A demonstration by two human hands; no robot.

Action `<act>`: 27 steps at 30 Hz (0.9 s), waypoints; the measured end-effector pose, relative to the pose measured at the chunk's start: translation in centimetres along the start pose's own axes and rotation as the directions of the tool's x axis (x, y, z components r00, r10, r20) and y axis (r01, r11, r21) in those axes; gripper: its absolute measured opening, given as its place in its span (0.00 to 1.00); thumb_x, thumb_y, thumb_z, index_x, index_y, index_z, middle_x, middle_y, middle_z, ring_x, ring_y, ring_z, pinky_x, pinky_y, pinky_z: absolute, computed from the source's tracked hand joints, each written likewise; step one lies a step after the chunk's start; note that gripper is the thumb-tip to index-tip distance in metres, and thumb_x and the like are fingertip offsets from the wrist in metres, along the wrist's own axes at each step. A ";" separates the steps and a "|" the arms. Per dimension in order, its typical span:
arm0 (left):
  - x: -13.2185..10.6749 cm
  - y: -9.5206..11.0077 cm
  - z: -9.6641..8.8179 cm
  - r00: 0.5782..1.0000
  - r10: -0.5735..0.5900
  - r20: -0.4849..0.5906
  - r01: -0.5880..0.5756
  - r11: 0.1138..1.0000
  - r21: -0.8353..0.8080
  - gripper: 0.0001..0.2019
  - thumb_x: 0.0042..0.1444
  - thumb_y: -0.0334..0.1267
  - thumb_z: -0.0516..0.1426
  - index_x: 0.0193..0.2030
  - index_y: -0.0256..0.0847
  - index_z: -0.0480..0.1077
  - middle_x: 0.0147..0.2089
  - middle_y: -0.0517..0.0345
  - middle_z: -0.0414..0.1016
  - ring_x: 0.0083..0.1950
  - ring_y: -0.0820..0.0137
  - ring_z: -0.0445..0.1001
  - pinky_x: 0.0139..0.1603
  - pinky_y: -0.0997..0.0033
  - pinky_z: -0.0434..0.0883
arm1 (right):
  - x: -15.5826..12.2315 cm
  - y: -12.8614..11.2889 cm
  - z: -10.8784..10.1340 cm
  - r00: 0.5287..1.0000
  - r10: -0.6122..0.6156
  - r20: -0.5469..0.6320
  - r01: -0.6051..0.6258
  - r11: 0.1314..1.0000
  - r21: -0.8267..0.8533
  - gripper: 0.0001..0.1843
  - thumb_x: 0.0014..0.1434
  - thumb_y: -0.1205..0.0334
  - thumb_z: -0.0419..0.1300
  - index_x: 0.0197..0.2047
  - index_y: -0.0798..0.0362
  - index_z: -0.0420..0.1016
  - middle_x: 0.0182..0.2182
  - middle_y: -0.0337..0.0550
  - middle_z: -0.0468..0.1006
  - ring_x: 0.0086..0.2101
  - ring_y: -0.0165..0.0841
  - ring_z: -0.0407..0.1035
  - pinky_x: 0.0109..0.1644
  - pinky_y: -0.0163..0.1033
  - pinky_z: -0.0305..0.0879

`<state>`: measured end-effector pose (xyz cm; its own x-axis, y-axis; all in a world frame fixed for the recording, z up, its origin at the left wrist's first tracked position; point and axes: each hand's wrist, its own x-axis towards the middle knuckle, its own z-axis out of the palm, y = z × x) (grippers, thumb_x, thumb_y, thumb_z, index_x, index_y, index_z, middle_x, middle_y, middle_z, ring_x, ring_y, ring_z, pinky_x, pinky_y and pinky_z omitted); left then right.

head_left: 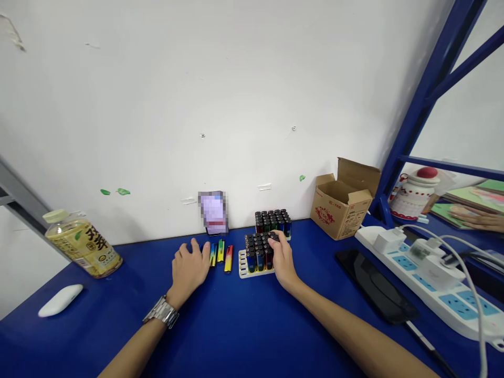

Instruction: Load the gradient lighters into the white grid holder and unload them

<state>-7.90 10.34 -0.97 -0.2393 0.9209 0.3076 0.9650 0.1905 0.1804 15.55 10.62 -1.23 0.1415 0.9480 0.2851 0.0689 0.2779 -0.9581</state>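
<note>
My left hand (189, 266), with a metal watch at the wrist, rests on the blue table with its fingers apart. Just right of it lie loose batteries with coloured wrappers: a blue-and-yellow battery (213, 255), a green-and-yellow battery (220, 251) and a red-and-yellow battery (228, 259). A bit of blue shows by my left fingertips, partly hidden. My right hand (284, 258) grips the right side of a white battery tray (243, 266), its thumb against the black battery tops. Several upright batteries (260, 260) fill this tray except its left column. My right fingers are partly hidden.
Behind stands a second group of upright batteries (271, 220). A phone (213, 212) leans on the wall. Left are a drink bottle (84, 244) and a white mouse (61, 300); right, a cardboard box (338, 210), black phone (376, 286) and power strip (433, 286). Another person's hand (478, 216) shows beyond the frame.
</note>
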 end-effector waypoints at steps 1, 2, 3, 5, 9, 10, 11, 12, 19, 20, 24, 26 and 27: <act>-0.3 0.8 0.1 1.000 -0.015 -0.002 0.015 1.000 0.023 0.32 0.62 0.51 0.39 0.63 0.28 0.60 0.57 0.24 0.65 0.58 0.42 0.66 0.51 0.43 0.63 | 0.0 0.0 0.0 1.000 0.001 -0.001 -0.001 1.000 -0.001 0.11 0.58 0.54 0.48 0.38 0.50 0.65 0.28 0.38 0.71 0.33 0.36 0.65 0.37 0.38 0.58; -0.6 1.6 0.2 1.000 -0.024 0.014 0.023 0.999 0.043 0.33 0.62 0.53 0.38 0.65 0.32 0.56 0.60 0.25 0.63 0.61 0.42 0.64 0.53 0.42 0.62 | 0.0 0.0 0.0 1.000 0.003 -0.001 -0.003 1.000 -0.002 0.11 0.58 0.54 0.48 0.38 0.50 0.65 0.28 0.38 0.71 0.33 0.36 0.65 0.37 0.38 0.58; -0.8 2.4 0.2 0.999 -0.013 0.039 0.010 0.998 0.059 0.34 0.62 0.55 0.37 0.67 0.36 0.54 0.62 0.27 0.60 0.63 0.41 0.60 0.56 0.41 0.59 | 0.0 0.0 0.0 1.000 0.005 -0.001 -0.005 1.000 -0.003 0.11 0.58 0.54 0.48 0.38 0.50 0.65 0.28 0.38 0.71 0.33 0.36 0.65 0.37 0.37 0.59; -1.2 3.8 0.1 0.995 0.030 0.095 -0.038 0.996 0.080 0.33 0.61 0.58 0.37 0.68 0.45 0.52 0.66 0.33 0.57 0.67 0.41 0.54 0.59 0.39 0.55 | 0.0 0.0 0.0 1.000 0.009 -0.002 -0.009 1.000 -0.002 0.11 0.58 0.55 0.48 0.39 0.50 0.65 0.29 0.38 0.72 0.34 0.36 0.66 0.37 0.37 0.59; -1.6 5.0 -0.1 0.977 0.083 0.196 -0.102 0.991 0.087 0.30 0.61 0.57 0.37 0.67 0.52 0.53 0.68 0.42 0.56 0.69 0.43 0.50 0.61 0.40 0.53 | -0.1 0.0 0.0 1.000 -0.004 -0.014 0.004 1.000 0.001 0.11 0.58 0.55 0.48 0.39 0.51 0.66 0.31 0.40 0.73 0.35 0.36 0.66 0.39 0.38 0.60; -1.6 5.0 -0.1 0.974 0.089 0.208 -0.109 0.990 0.085 0.30 0.62 0.57 0.37 0.67 0.52 0.54 0.68 0.43 0.56 0.69 0.44 0.50 0.61 0.41 0.53 | -0.1 0.0 0.0 1.000 -0.009 -0.016 0.009 1.000 0.001 0.11 0.58 0.55 0.48 0.39 0.51 0.66 0.31 0.40 0.73 0.35 0.36 0.66 0.39 0.38 0.60; -1.6 4.9 -0.1 0.972 0.095 0.214 -0.115 0.990 0.083 0.29 0.62 0.56 0.37 0.67 0.52 0.54 0.69 0.43 0.55 0.69 0.44 0.50 0.61 0.41 0.54 | -0.1 0.0 0.0 1.000 -0.011 -0.016 0.011 1.000 -0.001 0.11 0.58 0.55 0.48 0.39 0.51 0.66 0.31 0.39 0.72 0.34 0.36 0.66 0.39 0.38 0.60; -1.5 4.8 -0.1 0.971 0.102 0.215 -0.122 0.989 0.083 0.29 0.62 0.56 0.37 0.67 0.52 0.55 0.69 0.44 0.55 0.69 0.44 0.50 0.61 0.41 0.54 | 0.0 0.0 0.0 1.000 -0.012 -0.016 0.012 1.000 -0.003 0.11 0.58 0.55 0.48 0.39 0.51 0.66 0.30 0.39 0.72 0.34 0.36 0.66 0.38 0.37 0.60; -1.1 4.3 -0.4 0.978 0.204 -0.047 -0.203 0.979 0.023 0.26 0.65 0.46 0.38 0.60 0.38 0.64 0.62 0.37 0.64 0.63 0.48 0.61 0.59 0.43 0.57 | 0.0 0.0 0.0 1.000 -0.007 -0.025 0.007 1.000 -0.018 0.10 0.58 0.56 0.48 0.38 0.51 0.66 0.29 0.38 0.71 0.33 0.36 0.66 0.38 0.37 0.59; -1.5 4.4 -0.7 0.960 0.248 -0.127 -0.253 0.967 -0.029 0.24 0.65 0.45 0.39 0.54 0.35 0.68 0.56 0.38 0.69 0.58 0.52 0.66 0.57 0.47 0.61 | 0.0 0.0 0.0 1.000 -0.011 -0.026 0.010 1.000 -0.024 0.11 0.58 0.56 0.48 0.38 0.51 0.66 0.29 0.38 0.72 0.33 0.36 0.66 0.37 0.37 0.59; -3.5 5.5 -1.8 0.833 0.504 -0.228 -0.553 0.778 -0.297 0.14 0.63 0.42 0.45 0.36 0.39 0.67 0.36 0.51 0.71 0.41 0.64 0.69 0.44 0.62 0.68 | 0.0 0.1 0.0 0.999 -0.028 -0.034 0.027 0.999 -0.040 0.11 0.58 0.56 0.48 0.39 0.51 0.66 0.29 0.38 0.73 0.33 0.35 0.66 0.37 0.37 0.59; -4.3 6.3 -1.9 0.803 0.555 -0.218 -0.592 0.704 -0.391 0.09 0.62 0.42 0.49 0.39 0.40 0.65 0.36 0.54 0.69 0.39 0.66 0.68 0.42 0.65 0.68 | 0.0 0.1 0.0 0.999 -0.021 -0.030 0.020 0.999 -0.033 0.11 0.58 0.56 0.48 0.39 0.51 0.66 0.29 0.38 0.73 0.32 0.35 0.66 0.36 0.37 0.59; -4.6 6.7 -1.8 0.804 0.557 -0.209 -0.588 0.688 -0.425 0.08 0.61 0.42 0.50 0.39 0.40 0.64 0.36 0.55 0.68 0.39 0.67 0.68 0.41 0.66 0.68 | 0.0 0.2 0.0 0.999 -0.018 -0.027 0.017 0.999 -0.030 0.11 0.58 0.55 0.48 0.39 0.51 0.66 0.29 0.38 0.72 0.32 0.35 0.66 0.36 0.37 0.59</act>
<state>-0.57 6.77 0.51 0.3232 0.7753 0.5427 0.7592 -0.5548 0.3403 15.59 10.70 -1.37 0.1667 0.9383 0.3031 0.1013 0.2895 -0.9518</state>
